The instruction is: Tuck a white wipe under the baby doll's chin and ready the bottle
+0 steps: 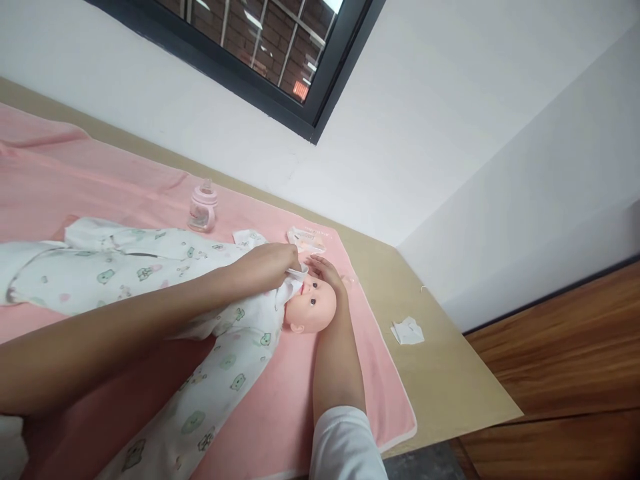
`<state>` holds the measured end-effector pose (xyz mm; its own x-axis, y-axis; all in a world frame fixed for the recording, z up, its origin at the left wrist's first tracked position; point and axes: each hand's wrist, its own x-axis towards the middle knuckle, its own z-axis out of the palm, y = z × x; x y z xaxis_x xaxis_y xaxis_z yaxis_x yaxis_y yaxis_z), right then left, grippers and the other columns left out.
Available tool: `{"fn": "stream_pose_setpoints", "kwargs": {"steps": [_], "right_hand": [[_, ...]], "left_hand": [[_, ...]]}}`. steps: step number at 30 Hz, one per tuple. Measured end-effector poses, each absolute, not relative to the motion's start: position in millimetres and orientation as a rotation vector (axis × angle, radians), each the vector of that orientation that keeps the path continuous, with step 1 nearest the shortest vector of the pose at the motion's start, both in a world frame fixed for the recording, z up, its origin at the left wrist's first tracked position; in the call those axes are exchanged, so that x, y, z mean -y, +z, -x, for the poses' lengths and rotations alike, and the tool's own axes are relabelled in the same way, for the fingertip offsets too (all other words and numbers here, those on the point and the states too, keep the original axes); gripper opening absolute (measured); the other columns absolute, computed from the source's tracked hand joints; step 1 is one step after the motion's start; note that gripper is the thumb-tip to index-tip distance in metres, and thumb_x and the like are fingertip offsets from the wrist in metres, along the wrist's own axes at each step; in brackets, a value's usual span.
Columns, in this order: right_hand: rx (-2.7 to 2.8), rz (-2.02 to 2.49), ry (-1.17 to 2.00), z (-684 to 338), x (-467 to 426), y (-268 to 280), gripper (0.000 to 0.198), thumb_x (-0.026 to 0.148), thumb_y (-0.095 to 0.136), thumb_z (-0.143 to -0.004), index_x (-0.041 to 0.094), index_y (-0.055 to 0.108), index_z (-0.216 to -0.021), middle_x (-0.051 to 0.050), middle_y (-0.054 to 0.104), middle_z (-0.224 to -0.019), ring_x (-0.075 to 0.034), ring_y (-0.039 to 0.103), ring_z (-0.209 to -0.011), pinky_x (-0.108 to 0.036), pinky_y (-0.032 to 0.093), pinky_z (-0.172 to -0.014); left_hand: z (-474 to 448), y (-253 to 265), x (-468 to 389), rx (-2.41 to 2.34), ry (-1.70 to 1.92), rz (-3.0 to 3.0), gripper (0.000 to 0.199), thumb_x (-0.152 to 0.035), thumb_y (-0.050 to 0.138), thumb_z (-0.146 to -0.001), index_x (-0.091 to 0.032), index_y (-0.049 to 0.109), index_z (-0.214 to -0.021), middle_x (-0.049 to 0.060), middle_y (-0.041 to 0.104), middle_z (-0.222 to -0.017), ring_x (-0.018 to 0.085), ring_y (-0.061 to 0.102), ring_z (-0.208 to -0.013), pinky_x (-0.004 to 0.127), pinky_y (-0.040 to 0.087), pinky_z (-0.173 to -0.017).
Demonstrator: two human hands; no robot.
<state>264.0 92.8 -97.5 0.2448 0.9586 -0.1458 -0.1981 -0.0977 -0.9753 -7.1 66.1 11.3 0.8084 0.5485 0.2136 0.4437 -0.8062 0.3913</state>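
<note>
A baby doll (315, 308) lies on its back on a pink blanket (295, 373), its head toward the right. It wears a white garment (235, 347) printed with green and pink animals. My left hand (270, 267) reaches across its chest, fingers closed on white cloth (291, 285) by its mouth and chin. Whether this cloth is the collar or a separate piece, I cannot tell. My right hand (326, 272) rests against the far side of the doll's head, fingers apart and slightly curved.
A pink baby bottle (203, 208) with a handle stands behind the doll. A clear plastic packet (306, 240) lies near the blanket's back edge. On the wooden tabletop (430, 373) to the right is a crumpled white tissue (407, 331). A wall and a dark-framed window (295, 117) rise behind.
</note>
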Motion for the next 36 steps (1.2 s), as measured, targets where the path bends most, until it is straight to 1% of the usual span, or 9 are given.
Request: {"fn": "stream_pose_setpoints", "kwargs": {"steps": [2, 6, 10, 18, 25, 31, 36], "right_hand": [[0.813, 1.273, 1.188, -263.5, -93.2, -96.3, 0.022, 0.015, 0.073, -0.075, 0.019, 0.066, -0.096, -0.004, 0.075, -0.091, -0.015, 0.071, -0.089, -0.029, 0.056, -0.097], [0.790, 1.268, 1.190, -262.1, -93.2, -95.1, 0.023, 0.015, 0.073, -0.074, 0.018, 0.065, -0.096, -0.004, 0.075, -0.091, -0.014, 0.071, -0.088, -0.029, 0.056, -0.096], [0.793, 1.279, 1.187, -261.4, -92.7, -94.9, 0.024, 0.016, 0.073, -0.074, 0.019, 0.066, -0.096, -0.004, 0.075, -0.092, -0.015, 0.071, -0.090, -0.029, 0.056, -0.097], [0.828, 1.301, 1.180, -263.2, -91.8, -94.8, 0.025, 0.018, 0.074, -0.074, 0.019, 0.067, -0.097, -0.003, 0.075, -0.091, -0.015, 0.071, -0.088, -0.030, 0.055, -0.098], [0.817, 1.262, 1.176, -264.0, -94.2, -99.3, 0.028, 0.019, 0.078, -0.070, 0.019, 0.067, -0.096, -0.002, 0.075, -0.090, -0.016, 0.071, -0.092, -0.031, 0.056, -0.098], [0.809, 1.288, 1.173, -264.7, -94.2, -98.9, 0.030, 0.021, 0.078, -0.071, 0.019, 0.066, -0.098, -0.004, 0.075, -0.093, -0.017, 0.072, -0.093, -0.032, 0.055, -0.098], [0.813, 1.291, 1.170, -263.4, -93.9, -97.4, 0.029, 0.019, 0.076, -0.072, 0.018, 0.065, -0.099, -0.004, 0.075, -0.090, -0.016, 0.072, -0.087, -0.031, 0.055, -0.098]], "left_hand": [[6.8, 9.8, -67.9, -0.752, 0.484, -2.683, 0.018, -0.004, 0.045, -0.075, -0.016, 0.050, -0.062, 0.007, 0.061, -0.092, 0.020, 0.057, -0.085, 0.030, 0.030, -0.065], [6.5, 8.6, -69.3, -0.758, 0.525, -2.690, 0.021, 0.000, 0.044, -0.072, -0.016, 0.055, -0.063, 0.006, 0.062, -0.093, 0.019, 0.055, -0.082, 0.030, 0.030, -0.065], [5.6, 6.4, -69.0, -0.730, 0.564, -2.707, 0.023, 0.000, 0.044, -0.070, -0.016, 0.059, -0.064, 0.007, 0.063, -0.097, 0.021, 0.056, -0.089, 0.030, 0.031, -0.067], [3.3, 1.2, -71.4, -0.665, 0.706, -2.666, 0.026, -0.001, 0.045, -0.069, -0.017, 0.065, -0.066, 0.008, 0.063, -0.090, 0.022, 0.057, -0.086, 0.030, 0.036, -0.070], [5.4, 6.3, -72.4, -0.657, 0.705, -2.630, 0.026, -0.002, 0.046, -0.066, -0.017, 0.068, -0.066, 0.008, 0.065, -0.088, 0.022, 0.059, -0.085, 0.029, 0.037, -0.070], [8.1, 9.3, -71.8, -0.560, 0.685, -2.589, 0.034, -0.006, 0.045, -0.066, -0.019, 0.074, -0.077, 0.005, 0.066, -0.087, 0.020, 0.059, -0.080, 0.028, 0.038, -0.069], [7.4, 10.1, -65.6, -0.522, 0.632, -2.619, 0.036, -0.007, 0.046, -0.064, -0.021, 0.076, -0.078, 0.005, 0.067, -0.088, 0.020, 0.060, -0.082, 0.028, 0.039, -0.070]]}}
